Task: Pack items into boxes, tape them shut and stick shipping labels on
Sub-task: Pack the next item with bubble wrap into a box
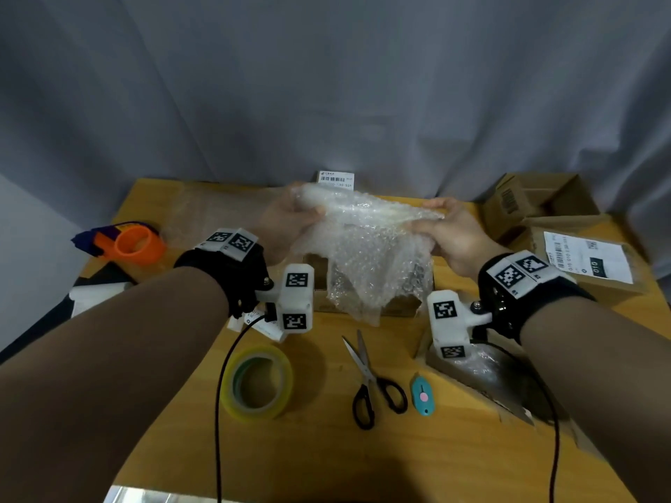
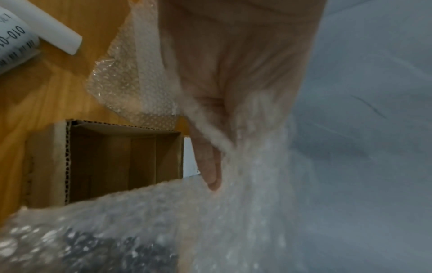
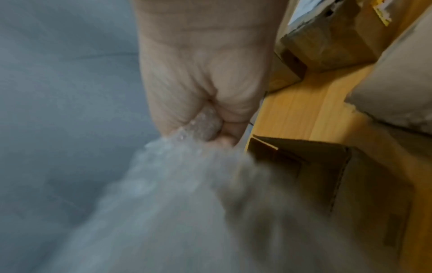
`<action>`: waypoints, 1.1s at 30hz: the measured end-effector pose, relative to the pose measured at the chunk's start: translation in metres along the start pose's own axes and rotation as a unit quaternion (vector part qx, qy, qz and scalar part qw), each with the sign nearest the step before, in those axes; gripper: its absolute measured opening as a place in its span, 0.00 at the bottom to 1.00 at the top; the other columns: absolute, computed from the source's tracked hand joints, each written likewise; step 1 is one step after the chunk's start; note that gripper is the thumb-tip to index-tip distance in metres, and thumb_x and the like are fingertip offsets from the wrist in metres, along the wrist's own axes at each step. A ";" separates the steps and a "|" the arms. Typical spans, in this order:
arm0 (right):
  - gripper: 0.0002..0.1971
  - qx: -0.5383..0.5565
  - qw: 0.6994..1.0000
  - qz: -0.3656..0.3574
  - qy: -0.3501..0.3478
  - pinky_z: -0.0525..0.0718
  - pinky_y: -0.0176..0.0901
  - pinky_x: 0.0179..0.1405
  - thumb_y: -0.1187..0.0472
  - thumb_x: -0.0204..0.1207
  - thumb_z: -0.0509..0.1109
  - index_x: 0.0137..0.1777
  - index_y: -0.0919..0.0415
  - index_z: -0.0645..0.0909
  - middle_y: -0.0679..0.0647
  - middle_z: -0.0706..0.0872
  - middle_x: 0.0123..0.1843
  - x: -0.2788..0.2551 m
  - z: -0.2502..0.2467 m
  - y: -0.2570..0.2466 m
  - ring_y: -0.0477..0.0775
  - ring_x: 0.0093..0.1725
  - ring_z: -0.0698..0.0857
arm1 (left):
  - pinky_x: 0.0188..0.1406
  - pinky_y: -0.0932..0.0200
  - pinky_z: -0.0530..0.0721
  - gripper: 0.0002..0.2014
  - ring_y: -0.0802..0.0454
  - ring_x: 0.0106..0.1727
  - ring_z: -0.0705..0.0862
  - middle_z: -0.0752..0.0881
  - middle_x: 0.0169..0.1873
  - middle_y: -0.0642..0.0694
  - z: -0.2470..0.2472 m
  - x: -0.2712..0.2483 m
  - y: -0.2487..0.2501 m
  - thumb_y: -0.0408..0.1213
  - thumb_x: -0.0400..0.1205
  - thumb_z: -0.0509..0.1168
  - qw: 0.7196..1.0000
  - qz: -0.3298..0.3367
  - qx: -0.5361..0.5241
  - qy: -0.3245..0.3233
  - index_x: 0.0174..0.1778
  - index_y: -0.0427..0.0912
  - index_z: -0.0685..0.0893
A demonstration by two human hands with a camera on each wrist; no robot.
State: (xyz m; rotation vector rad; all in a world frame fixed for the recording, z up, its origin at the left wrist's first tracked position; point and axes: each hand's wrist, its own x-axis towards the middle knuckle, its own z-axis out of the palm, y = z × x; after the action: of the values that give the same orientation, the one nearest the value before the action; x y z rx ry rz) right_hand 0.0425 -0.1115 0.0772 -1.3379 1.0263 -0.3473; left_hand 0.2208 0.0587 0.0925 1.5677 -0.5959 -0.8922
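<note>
A crumpled sheet of clear bubble wrap [image 1: 366, 245] hangs above an open cardboard box [image 1: 319, 285] at the middle of the wooden table. My left hand [image 1: 287, 219] grips its left end and my right hand [image 1: 446, 230] grips its right end, both raised off the table. In the left wrist view my fingers [image 2: 210, 166] curl around the bubble wrap [image 2: 163, 221] over the open cardboard box [image 2: 117, 160]. The right wrist view shows my right hand [image 3: 205, 103] pinching a bunched end of the bubble wrap [image 3: 187, 166]. Something dark shows through the wrap's lower part.
A roll of clear tape [image 1: 259, 381], scissors [image 1: 374, 379] and a small blue cutter [image 1: 422, 393] lie near the front. An orange tape dispenser [image 1: 134, 245] sits at left. Boxes, one of them labelled [image 1: 588, 259], stand at right, with another open box [image 1: 490, 375] near my right wrist.
</note>
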 end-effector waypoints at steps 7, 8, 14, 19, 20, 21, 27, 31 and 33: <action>0.35 -0.372 0.917 -0.144 0.006 0.60 0.59 0.79 0.42 0.75 0.68 0.80 0.47 0.62 0.54 0.61 0.81 -0.011 0.009 -0.004 0.58 0.81 0.60 | 0.48 0.61 0.82 0.10 0.53 0.48 0.82 0.83 0.45 0.49 0.007 -0.003 -0.008 0.25 0.82 0.63 0.994 0.009 0.104 -0.004 0.57 0.40 0.77; 0.38 -0.405 0.894 -0.183 -0.060 0.55 0.59 0.81 0.39 0.76 0.66 0.82 0.47 0.57 0.53 0.57 0.84 -0.020 0.015 -0.008 0.57 0.82 0.56 | 0.51 0.60 0.82 0.11 0.53 0.50 0.81 0.82 0.48 0.48 0.007 -0.004 -0.010 0.26 0.82 0.63 0.993 0.010 0.117 -0.019 0.59 0.41 0.76; 0.62 -0.546 0.797 -0.187 -0.179 0.57 0.62 0.80 0.33 0.62 0.76 0.81 0.42 0.30 0.58 0.59 0.82 -0.029 0.059 0.028 0.62 0.80 0.60 | 0.58 0.53 0.82 0.13 0.48 0.58 0.82 0.81 0.52 0.49 0.014 -0.010 -0.017 0.29 0.82 0.64 0.984 0.027 0.171 -0.053 0.59 0.47 0.72; 0.29 -0.388 0.886 -0.220 -0.127 0.82 0.48 0.59 0.67 0.79 0.65 0.78 0.55 0.63 0.55 0.82 0.62 -0.011 0.063 0.044 0.54 0.61 0.82 | 0.53 0.67 0.82 0.22 0.56 0.57 0.84 0.82 0.58 0.51 0.006 -0.012 -0.034 0.54 0.83 0.61 0.979 0.031 0.200 -0.032 0.68 0.46 0.72; 0.26 -0.359 0.901 -0.215 -0.114 0.83 0.42 0.54 0.68 0.80 0.65 0.76 0.57 0.65 0.53 0.83 0.58 -0.007 0.060 0.045 0.52 0.58 0.83 | 0.51 0.68 0.84 0.19 0.59 0.54 0.85 0.84 0.55 0.52 0.007 -0.013 -0.035 0.55 0.84 0.56 0.986 0.016 0.166 -0.009 0.65 0.48 0.75; 0.24 -0.326 0.917 -0.212 -0.092 0.82 0.37 0.49 0.68 0.80 0.65 0.74 0.58 0.66 0.51 0.82 0.55 -0.005 0.056 0.044 0.51 0.56 0.83 | 0.49 0.69 0.84 0.18 0.60 0.51 0.85 0.84 0.53 0.51 0.009 -0.015 -0.036 0.53 0.86 0.51 0.989 0.005 0.146 0.008 0.62 0.46 0.75; 0.19 -0.151 0.974 -0.164 -0.023 0.77 0.24 0.41 0.66 0.80 0.67 0.68 0.54 0.69 0.37 0.80 0.48 0.008 0.035 0.034 0.33 0.46 0.80 | 0.72 0.48 0.65 0.24 0.48 0.76 0.67 0.70 0.76 0.46 -0.003 0.006 -0.066 0.51 0.83 0.60 0.738 0.059 0.654 -0.153 0.74 0.48 0.71; 0.15 -0.246 0.948 -0.189 -0.066 0.79 0.29 0.43 0.66 0.78 0.69 0.58 0.50 0.71 0.42 0.81 0.48 0.012 0.033 0.043 0.42 0.48 0.82 | 0.77 0.31 0.44 0.47 0.46 0.83 0.38 0.45 0.84 0.53 -0.013 0.020 -0.078 0.70 0.72 0.62 0.657 0.036 0.720 -0.221 0.83 0.56 0.51; 0.15 -0.305 0.925 -0.216 -0.075 0.79 0.40 0.52 0.70 0.76 0.68 0.55 0.51 0.73 0.49 0.80 0.52 0.013 0.037 0.051 0.51 0.53 0.80 | 0.76 0.27 0.39 0.54 0.46 0.82 0.33 0.43 0.84 0.55 -0.016 0.022 -0.081 0.75 0.67 0.62 0.641 0.064 0.734 -0.213 0.83 0.56 0.45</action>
State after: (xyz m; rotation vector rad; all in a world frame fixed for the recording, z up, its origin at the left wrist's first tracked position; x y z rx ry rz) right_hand 0.0616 -0.0845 0.0214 -2.1328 0.7216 -0.2511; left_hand 0.2388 0.0662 0.0092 2.6444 -2.1281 -0.5687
